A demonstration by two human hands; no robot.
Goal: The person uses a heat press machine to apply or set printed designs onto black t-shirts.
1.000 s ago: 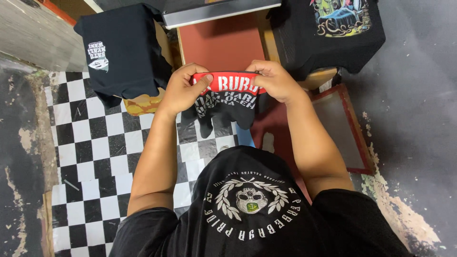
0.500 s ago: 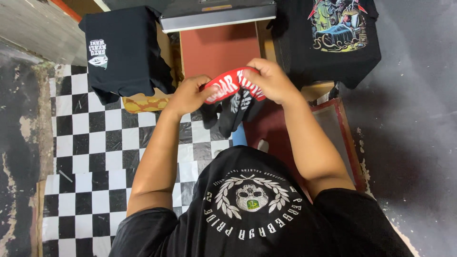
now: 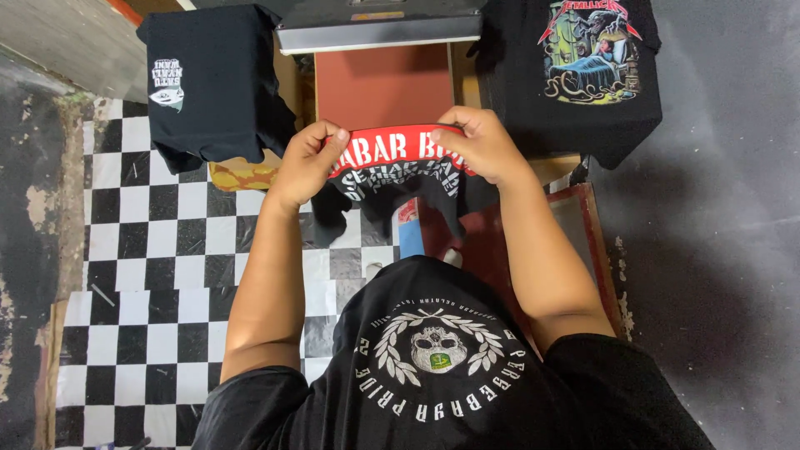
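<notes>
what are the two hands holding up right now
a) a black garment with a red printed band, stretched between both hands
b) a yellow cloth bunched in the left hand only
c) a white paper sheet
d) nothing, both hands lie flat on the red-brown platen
a: the left hand and right hand each grip one end of the black garment with a red band, holding it in front of the red-brown platen.

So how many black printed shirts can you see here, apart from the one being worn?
3: one shirt on the left lies draped over a stand, one shirt on the right lies flat, and one held shirt hangs between both hands. Others may be hidden.
</notes>
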